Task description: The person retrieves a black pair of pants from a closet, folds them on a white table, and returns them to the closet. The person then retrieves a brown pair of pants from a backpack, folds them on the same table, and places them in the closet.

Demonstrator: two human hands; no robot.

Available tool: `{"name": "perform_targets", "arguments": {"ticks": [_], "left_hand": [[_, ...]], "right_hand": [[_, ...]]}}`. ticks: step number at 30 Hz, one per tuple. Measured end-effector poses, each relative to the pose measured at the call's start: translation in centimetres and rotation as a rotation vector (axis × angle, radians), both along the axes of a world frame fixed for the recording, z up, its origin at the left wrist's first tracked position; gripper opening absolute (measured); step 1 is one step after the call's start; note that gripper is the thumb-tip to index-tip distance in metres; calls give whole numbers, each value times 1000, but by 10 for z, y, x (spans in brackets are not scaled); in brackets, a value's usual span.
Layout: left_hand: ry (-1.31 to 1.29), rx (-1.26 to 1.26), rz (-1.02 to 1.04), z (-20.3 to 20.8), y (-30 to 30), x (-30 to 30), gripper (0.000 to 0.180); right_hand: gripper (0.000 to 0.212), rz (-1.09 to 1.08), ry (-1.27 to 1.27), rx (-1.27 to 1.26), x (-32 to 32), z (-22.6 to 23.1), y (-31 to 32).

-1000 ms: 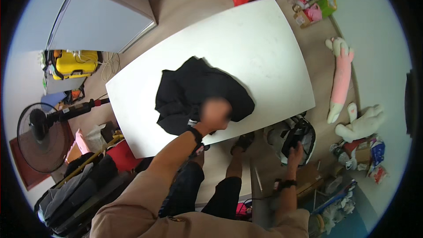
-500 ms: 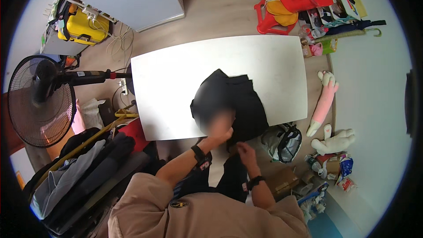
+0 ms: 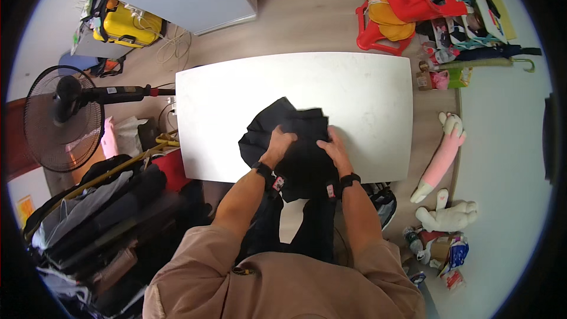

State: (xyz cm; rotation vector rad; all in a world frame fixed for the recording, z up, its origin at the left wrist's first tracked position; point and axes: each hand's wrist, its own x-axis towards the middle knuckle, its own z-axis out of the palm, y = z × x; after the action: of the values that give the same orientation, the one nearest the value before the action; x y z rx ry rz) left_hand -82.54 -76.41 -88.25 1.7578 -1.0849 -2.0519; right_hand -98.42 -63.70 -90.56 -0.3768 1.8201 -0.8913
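From where I stand, the open cardboard box (image 3: 422, 80) at the far right has something pink (image 3: 440, 80) tucked next to it, along with a green packet. A second box (image 3: 439, 250), lower down on the right, sits among crumpled bags and a blue packet (image 3: 459, 252). The grey-and-black backpack (image 3: 385, 205) is by the table's near right corner, mostly hidden, so its contents can't be made out. Across the room a yellow case (image 3: 130, 25) has pale cables trailing beside it; I can't see inside.

The black garment (image 3: 304, 156) lies at the middle of the near side of the white table (image 3: 218, 100), its lower part hanging over the near edge. Its longer run goes from a blunt peak on the far side back toward the person, with a flap fanning out to the left.

It is soft, matte cloth, heavily creased on that left flap and smoother between the hands. The left hand (image 3: 279, 145) is on top of it, thumb turned inward; the right hand (image 3: 335, 147) is at its right edge, thumb over the cloth and fingers pointing away. Both have thumb and fingers moderately spread, but I can't tell whether either grips. The tabletop is smooth and flat, with faint smudges.
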Motion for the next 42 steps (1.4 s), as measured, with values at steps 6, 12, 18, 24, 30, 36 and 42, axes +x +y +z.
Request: {"name": "perform_targets", "arguments": {"ticks": [6, 12, 18, 24, 30, 36, 42], "left_hand": [[147, -156, -230, 117, 28, -32, 56], [295, -86, -261, 205, 51, -59, 57], [189, -126, -242, 250, 51, -52, 69], [321, -92, -208, 265, 48, -2, 48], [484, 53, -199, 281, 40, 59, 46], [594, -57, -321, 293, 32, 105, 43], [568, -115, -304, 325, 37, 135, 50]], "right_hand": [[58, 47, -779, -317, -26, 60, 4], [44, -143, -642, -575, -8, 123, 15], [64, -224, -933, -558, -3, 194, 4], [68, 157, -741, -528, 10, 240, 0], [69, 194, -621, -364, 61, 301, -23], [71, 104, -715, -469, 90, 295, -34], [66, 178, -854, -411, 92, 287, -51]]}}
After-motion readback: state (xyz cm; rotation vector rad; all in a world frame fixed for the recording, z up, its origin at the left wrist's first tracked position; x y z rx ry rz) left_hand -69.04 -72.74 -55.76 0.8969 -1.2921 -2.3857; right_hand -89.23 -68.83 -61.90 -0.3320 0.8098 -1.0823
